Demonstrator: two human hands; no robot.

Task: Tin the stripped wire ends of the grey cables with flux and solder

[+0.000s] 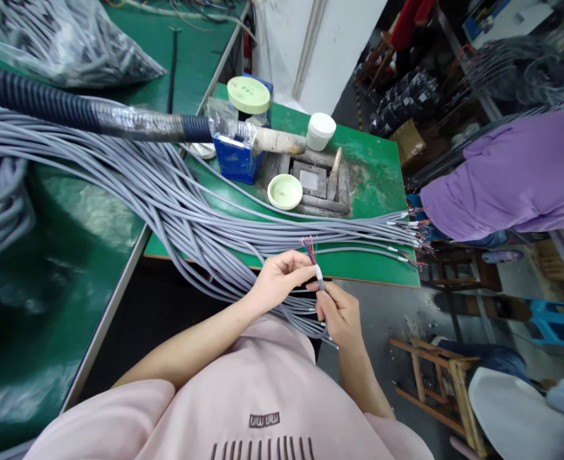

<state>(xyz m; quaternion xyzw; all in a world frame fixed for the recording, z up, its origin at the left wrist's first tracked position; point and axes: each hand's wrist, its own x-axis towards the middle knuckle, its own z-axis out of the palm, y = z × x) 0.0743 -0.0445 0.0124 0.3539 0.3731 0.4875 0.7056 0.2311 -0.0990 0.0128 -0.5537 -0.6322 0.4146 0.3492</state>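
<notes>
Both my hands are at the stripped end of a grey cable point(321, 285). Its thin red and blue wires point(309, 249) fan out upward above a white wrap point(318, 271). My left hand point(282, 278) pinches the end at the white wrap between thumb and fingers. Just below, my right hand point(340, 310) is closed around the grey jacket. Beyond my hands, a thick bundle of grey cables point(243, 231) runs across the green table, with bared wire ends at the right edge. More cable ends hang over the table's front edge near my lap.
A black corrugated hose point(142, 122) with a pale nozzle rests on a blue holder point(236, 160). Near it are a square metal pot point(313, 179), a green lid point(284, 191) and a white jar point(320, 131). A person in purple point(507, 172) sits to the right; wooden stools point(442, 377) stand nearby.
</notes>
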